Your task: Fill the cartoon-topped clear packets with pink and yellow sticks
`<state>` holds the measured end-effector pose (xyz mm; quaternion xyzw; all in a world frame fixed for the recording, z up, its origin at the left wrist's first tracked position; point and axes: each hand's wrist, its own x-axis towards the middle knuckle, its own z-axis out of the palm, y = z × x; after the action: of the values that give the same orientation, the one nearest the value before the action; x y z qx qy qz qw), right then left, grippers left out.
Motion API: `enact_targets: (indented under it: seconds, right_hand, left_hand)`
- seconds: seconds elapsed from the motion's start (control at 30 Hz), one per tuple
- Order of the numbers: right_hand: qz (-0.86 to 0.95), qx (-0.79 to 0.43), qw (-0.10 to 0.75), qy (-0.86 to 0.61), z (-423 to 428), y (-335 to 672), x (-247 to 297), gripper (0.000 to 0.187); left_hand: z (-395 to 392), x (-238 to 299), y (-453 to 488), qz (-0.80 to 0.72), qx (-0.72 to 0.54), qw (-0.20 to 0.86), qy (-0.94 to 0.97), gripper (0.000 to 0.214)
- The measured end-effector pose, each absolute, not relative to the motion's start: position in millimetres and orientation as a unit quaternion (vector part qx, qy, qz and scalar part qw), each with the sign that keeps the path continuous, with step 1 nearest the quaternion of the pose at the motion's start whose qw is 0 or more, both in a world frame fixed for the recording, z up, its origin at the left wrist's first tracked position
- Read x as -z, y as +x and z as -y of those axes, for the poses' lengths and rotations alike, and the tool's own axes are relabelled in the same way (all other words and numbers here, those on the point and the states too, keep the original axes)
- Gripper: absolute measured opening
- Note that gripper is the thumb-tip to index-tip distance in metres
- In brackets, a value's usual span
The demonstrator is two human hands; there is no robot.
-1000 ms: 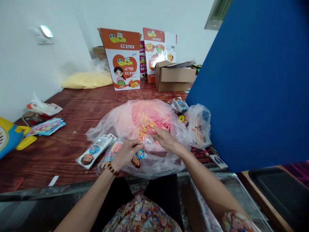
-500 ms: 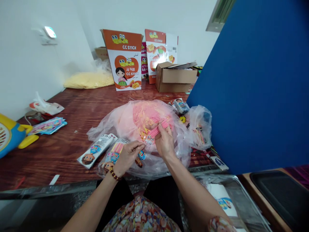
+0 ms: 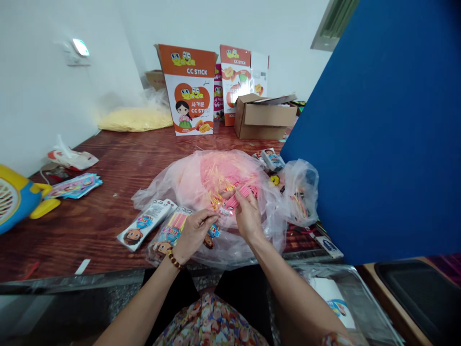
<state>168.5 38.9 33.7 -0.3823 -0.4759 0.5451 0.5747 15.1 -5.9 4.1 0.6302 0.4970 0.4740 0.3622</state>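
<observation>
Brightly pink, slim sticks (image 3: 245, 191) lie bunched in the right fingers (image 3: 241, 202).

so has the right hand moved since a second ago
Yes. Judged against the open cardboard box, the right hand has shifted slightly left and back toward the wearer, most plainly at its wrist.

The left hand (image 3: 196, 232) covers part of the printed packet (image 3: 213, 232) it pinches; the right hand (image 3: 248, 218) hides some of its pink sticks (image 3: 244, 191). A magenta carton (image 3: 218, 93) stands mostly hidden behind the CC STICK carton (image 3: 194, 86). The left edge cuts off a blue-and-yellow plastic object (image 3: 31, 201), and flaps conceal the cardboard box's (image 3: 268, 115) contents.
</observation>
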Motion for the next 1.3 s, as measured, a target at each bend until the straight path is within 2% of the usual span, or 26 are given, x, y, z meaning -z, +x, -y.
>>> enact_targets:
  seconds: [0.17, 0.3, 0.67, 1.0, 1.2, 1.3]
  right_hand:
    - [0.516, -0.596, 0.502, -0.356, -45, 177, -43, 0.02]
    - [0.509, -0.621, 0.496, -0.332, -51, 179, -51, 0.02]
    - [0.645, -0.539, 0.445, -0.308, -55, 180, -79, 0.03]
    - [0.671, -0.542, 0.403, -0.307, -52, 175, -110, 0.033]
    - [0.668, -0.552, 0.408, -0.289, -48, 165, -121, 0.033]
    - [0.641, -0.56, 0.449, -0.271, -51, 164, -126, 0.031]
  left_hand:
    - [1, -11, 20, -0.478, -0.5, 0.474, 0.545, 0.019]
    - [-3, -14, 23, -0.46, -0.537, 0.514, 0.486, 0.023]
    - [-7, -18, 25, -0.405, -0.599, 0.539, 0.432, 0.023]
    - [1, -27, 22, -0.37, -0.651, 0.514, 0.418, 0.017]
    - [6, -33, 21, -0.359, -0.665, 0.519, 0.399, 0.019]
    - [6, -33, 20, -0.369, -0.676, 0.5, 0.396, 0.02]
